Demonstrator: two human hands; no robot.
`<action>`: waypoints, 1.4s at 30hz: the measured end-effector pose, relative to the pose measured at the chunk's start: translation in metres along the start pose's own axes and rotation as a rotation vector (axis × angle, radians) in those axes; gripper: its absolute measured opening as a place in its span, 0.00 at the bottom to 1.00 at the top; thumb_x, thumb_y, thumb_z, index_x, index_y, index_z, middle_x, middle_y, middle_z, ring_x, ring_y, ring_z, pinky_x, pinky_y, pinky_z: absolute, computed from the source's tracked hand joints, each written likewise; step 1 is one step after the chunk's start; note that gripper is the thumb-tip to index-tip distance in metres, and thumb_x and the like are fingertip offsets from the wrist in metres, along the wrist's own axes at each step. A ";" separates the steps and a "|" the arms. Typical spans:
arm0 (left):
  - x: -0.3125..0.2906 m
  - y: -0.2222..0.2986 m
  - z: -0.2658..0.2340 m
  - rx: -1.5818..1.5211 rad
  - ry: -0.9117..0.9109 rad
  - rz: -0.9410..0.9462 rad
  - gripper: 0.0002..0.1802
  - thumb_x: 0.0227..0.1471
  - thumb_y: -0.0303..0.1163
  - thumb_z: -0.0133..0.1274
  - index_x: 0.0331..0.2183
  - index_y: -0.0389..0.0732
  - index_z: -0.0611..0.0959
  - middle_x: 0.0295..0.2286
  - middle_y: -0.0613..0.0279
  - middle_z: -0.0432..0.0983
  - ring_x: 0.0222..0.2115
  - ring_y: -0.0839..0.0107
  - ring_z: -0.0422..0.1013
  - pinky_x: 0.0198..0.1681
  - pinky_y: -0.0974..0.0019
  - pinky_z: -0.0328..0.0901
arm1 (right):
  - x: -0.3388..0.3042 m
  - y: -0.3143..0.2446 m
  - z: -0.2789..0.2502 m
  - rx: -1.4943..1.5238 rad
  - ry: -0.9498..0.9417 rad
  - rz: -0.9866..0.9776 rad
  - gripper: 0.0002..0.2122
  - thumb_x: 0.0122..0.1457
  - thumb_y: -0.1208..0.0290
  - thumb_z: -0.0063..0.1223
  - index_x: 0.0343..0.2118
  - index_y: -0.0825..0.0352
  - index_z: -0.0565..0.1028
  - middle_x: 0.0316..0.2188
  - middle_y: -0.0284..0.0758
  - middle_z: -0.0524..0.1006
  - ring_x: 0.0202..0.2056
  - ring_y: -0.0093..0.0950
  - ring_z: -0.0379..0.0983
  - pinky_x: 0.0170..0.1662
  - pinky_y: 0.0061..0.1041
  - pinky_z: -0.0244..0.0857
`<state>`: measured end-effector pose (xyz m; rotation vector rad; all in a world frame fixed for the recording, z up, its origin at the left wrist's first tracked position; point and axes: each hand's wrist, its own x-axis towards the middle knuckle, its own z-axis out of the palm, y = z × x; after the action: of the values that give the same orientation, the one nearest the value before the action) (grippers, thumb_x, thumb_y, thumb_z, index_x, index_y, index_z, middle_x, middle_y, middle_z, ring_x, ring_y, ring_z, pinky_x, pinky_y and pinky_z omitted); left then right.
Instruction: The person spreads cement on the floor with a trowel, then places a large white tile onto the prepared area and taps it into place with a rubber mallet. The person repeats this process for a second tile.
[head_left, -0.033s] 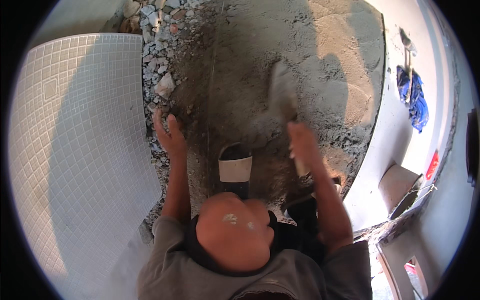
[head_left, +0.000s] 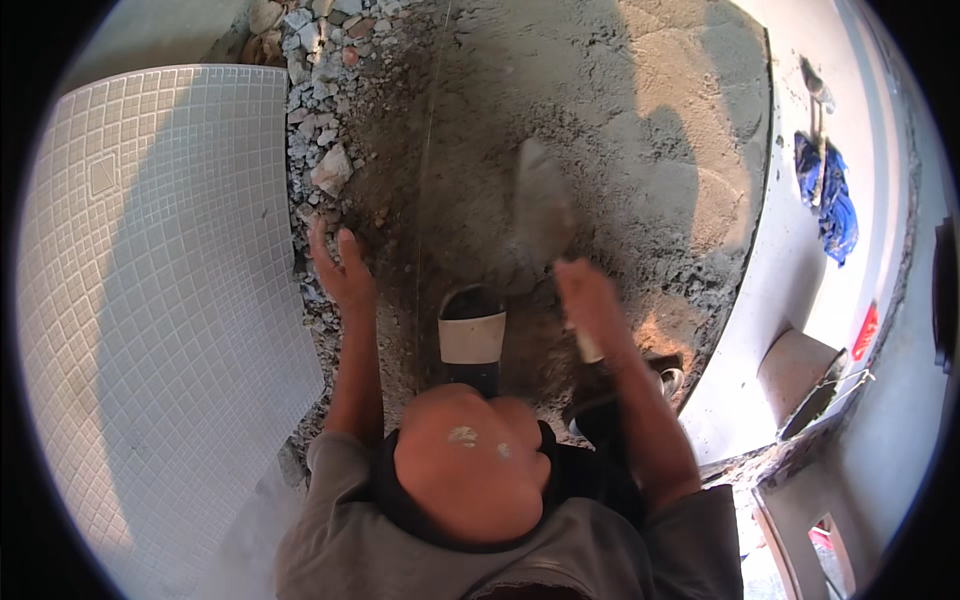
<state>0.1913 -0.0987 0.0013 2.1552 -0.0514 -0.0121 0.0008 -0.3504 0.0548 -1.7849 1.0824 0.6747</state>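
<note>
My right hand (head_left: 592, 300) is wrapped round the handle of a trowel (head_left: 540, 200), whose pale wooden end sticks out below the fist. The blade, blurred by motion, lies over the wet grey mortar (head_left: 590, 80), its tip pointing away from me. Whether it presses on the surface I cannot tell. My left hand (head_left: 343, 270) holds nothing; its fingers are apart above the rubble (head_left: 325, 130) at the mortar's left side. A thin string (head_left: 428, 150) runs lengthwise between the hands.
Pale gridded tiles (head_left: 180, 250) cover the left. My sandal (head_left: 471, 340) stands at the mortar's near edge. On the white floor at right are a blue plastic bag (head_left: 836, 215), a handled tool (head_left: 817, 90) and a tipped bucket (head_left: 795, 375). A large stone (head_left: 331, 172) lies in the rubble.
My right hand and the trowel have shifted a little to the left and nearer to me over the mortar. The left hand stays almost where it was.
</note>
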 end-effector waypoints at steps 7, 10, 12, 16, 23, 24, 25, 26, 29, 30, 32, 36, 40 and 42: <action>-0.016 -0.007 -0.001 -0.006 -0.057 -0.054 0.30 0.59 0.42 0.46 0.55 0.32 0.64 0.57 0.46 0.56 0.59 0.53 0.51 0.60 0.56 0.48 | -0.025 -0.001 -0.007 -0.449 -0.118 -0.271 0.21 0.63 0.51 0.36 0.36 0.69 0.69 0.28 0.49 0.75 0.34 0.46 0.74 0.39 0.46 0.65; -0.026 -0.012 -0.006 0.081 -0.060 -0.041 0.29 0.59 0.42 0.45 0.55 0.32 0.65 0.57 0.45 0.57 0.59 0.53 0.52 0.60 0.55 0.47 | 0.027 -0.041 -0.056 0.056 -0.202 -0.069 0.22 0.63 0.49 0.35 0.38 0.67 0.69 0.25 0.41 0.72 0.32 0.31 0.75 0.37 0.38 0.68; -0.031 -0.015 -0.009 0.107 -0.079 -0.025 0.29 0.59 0.42 0.45 0.54 0.32 0.65 0.56 0.45 0.57 0.59 0.53 0.52 0.60 0.55 0.47 | 0.068 -0.079 -0.087 -0.024 -0.006 -0.103 0.25 0.61 0.44 0.37 0.39 0.67 0.68 0.26 0.37 0.70 0.27 0.25 0.69 0.36 0.34 0.66; -0.041 -0.015 -0.015 0.049 -0.087 -0.015 0.28 0.59 0.41 0.44 0.54 0.31 0.65 0.56 0.45 0.57 0.59 0.53 0.52 0.60 0.55 0.47 | 0.109 -0.118 -0.113 -0.067 -0.182 -0.110 0.27 0.62 0.47 0.38 0.47 0.71 0.69 0.26 0.37 0.68 0.23 0.25 0.65 0.25 0.22 0.65; -0.037 -0.010 -0.001 -0.006 -0.067 -0.122 0.28 0.59 0.41 0.45 0.54 0.31 0.65 0.56 0.46 0.57 0.59 0.54 0.52 0.60 0.56 0.47 | 0.056 -0.087 -0.038 -0.186 -0.266 -0.172 0.22 0.64 0.59 0.32 0.37 0.78 0.72 0.20 0.49 0.73 0.24 0.41 0.75 0.35 0.39 0.69; -0.035 -0.009 0.002 0.004 -0.066 -0.086 0.28 0.59 0.41 0.45 0.54 0.32 0.65 0.56 0.46 0.57 0.59 0.54 0.51 0.60 0.56 0.47 | 0.051 -0.084 -0.033 -0.241 -0.265 -0.164 0.23 0.63 0.58 0.32 0.35 0.78 0.72 0.21 0.50 0.74 0.26 0.42 0.75 0.36 0.39 0.68; -0.034 -0.008 0.005 0.012 -0.071 -0.063 0.28 0.59 0.41 0.45 0.54 0.32 0.65 0.56 0.46 0.57 0.59 0.54 0.51 0.60 0.56 0.47 | 0.049 -0.083 -0.029 -0.277 -0.266 -0.199 0.23 0.63 0.58 0.32 0.34 0.78 0.73 0.22 0.52 0.74 0.28 0.43 0.76 0.37 0.39 0.68; -0.032 -0.007 0.007 0.011 -0.067 -0.022 0.28 0.59 0.42 0.45 0.55 0.32 0.65 0.57 0.46 0.57 0.60 0.54 0.51 0.60 0.56 0.47 | 0.046 -0.082 -0.025 -0.319 -0.268 -0.237 0.24 0.63 0.58 0.32 0.33 0.78 0.73 0.22 0.54 0.75 0.29 0.44 0.76 0.38 0.39 0.68; -0.030 -0.003 0.008 -0.066 -0.052 -0.035 0.28 0.59 0.42 0.45 0.55 0.34 0.65 0.57 0.46 0.57 0.60 0.55 0.49 0.60 0.56 0.47 | 0.031 -0.071 -0.012 -0.265 -0.293 -0.138 0.23 0.62 0.58 0.33 0.33 0.77 0.74 0.25 0.51 0.76 0.31 0.43 0.76 0.41 0.39 0.67; -0.029 -0.002 0.007 -0.053 -0.046 -0.065 0.28 0.59 0.42 0.45 0.55 0.34 0.65 0.57 0.46 0.57 0.61 0.54 0.49 0.60 0.55 0.46 | 0.024 -0.064 -0.007 -0.313 -0.272 -0.167 0.22 0.62 0.57 0.34 0.35 0.77 0.73 0.25 0.51 0.76 0.29 0.43 0.75 0.39 0.39 0.67; -0.028 -0.002 0.004 -0.072 -0.048 -0.095 0.28 0.59 0.42 0.44 0.55 0.34 0.65 0.57 0.46 0.57 0.61 0.54 0.48 0.61 0.55 0.46 | 0.010 -0.050 -0.001 -0.353 -0.238 -0.269 0.23 0.62 0.56 0.37 0.40 0.76 0.71 0.27 0.52 0.75 0.25 0.42 0.74 0.34 0.38 0.66; -0.032 -0.007 -0.006 0.015 -0.027 -0.034 0.28 0.60 0.42 0.44 0.55 0.34 0.65 0.58 0.45 0.54 0.61 0.53 0.48 0.60 0.56 0.47 | 0.002 -0.032 -0.033 -0.265 -0.124 -0.462 0.21 0.63 0.56 0.38 0.47 0.71 0.69 0.40 0.50 0.73 0.35 0.36 0.73 0.35 0.35 0.69; -0.040 -0.014 -0.010 -0.106 -0.016 -0.107 0.29 0.60 0.41 0.44 0.55 0.32 0.64 0.57 0.45 0.55 0.60 0.53 0.49 0.60 0.56 0.48 | 0.040 -0.043 -0.075 -0.093 -0.067 -0.075 0.17 0.64 0.64 0.40 0.51 0.68 0.68 0.38 0.46 0.73 0.33 0.29 0.73 0.32 0.25 0.72; -0.042 -0.017 -0.010 -0.123 0.005 -0.128 0.29 0.60 0.41 0.44 0.55 0.31 0.65 0.56 0.45 0.57 0.60 0.53 0.50 0.60 0.56 0.49 | 0.045 -0.040 -0.064 0.040 -0.119 -0.067 0.17 0.63 0.66 0.41 0.51 0.69 0.68 0.37 0.46 0.73 0.29 0.29 0.73 0.30 0.23 0.72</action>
<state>0.1505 -0.0789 -0.0081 2.0322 0.0880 -0.0815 0.0562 -0.4170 0.0636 -1.7169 0.9458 0.7049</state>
